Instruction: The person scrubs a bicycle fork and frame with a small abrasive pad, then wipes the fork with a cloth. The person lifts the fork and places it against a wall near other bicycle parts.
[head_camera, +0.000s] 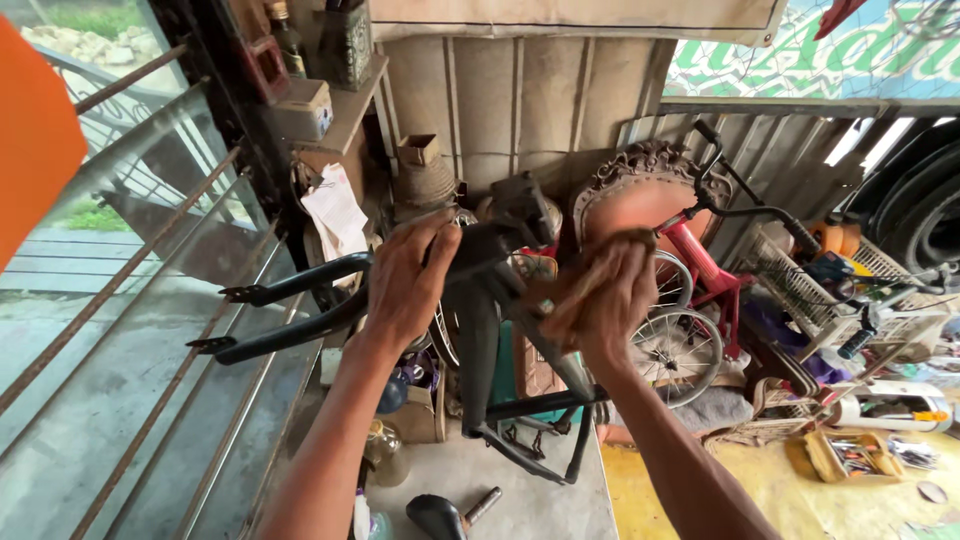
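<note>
A black bicycle frame (478, 330) is held up in front of me, its fork blades (285, 312) pointing left. My left hand (402, 280) grips the frame near the head tube. My right hand (598, 305) presses a brown rag (572, 290) against the frame's tube, fingers closed over the cloth.
A small red bicycle (700, 290) with a spoked wheel stands behind the frame, beside an ornate pink chair back (640, 195). Wire baskets (790, 275) and tools lie at right. A metal railing (130, 290) runs along the left. A black saddle (440, 515) lies on the concrete below.
</note>
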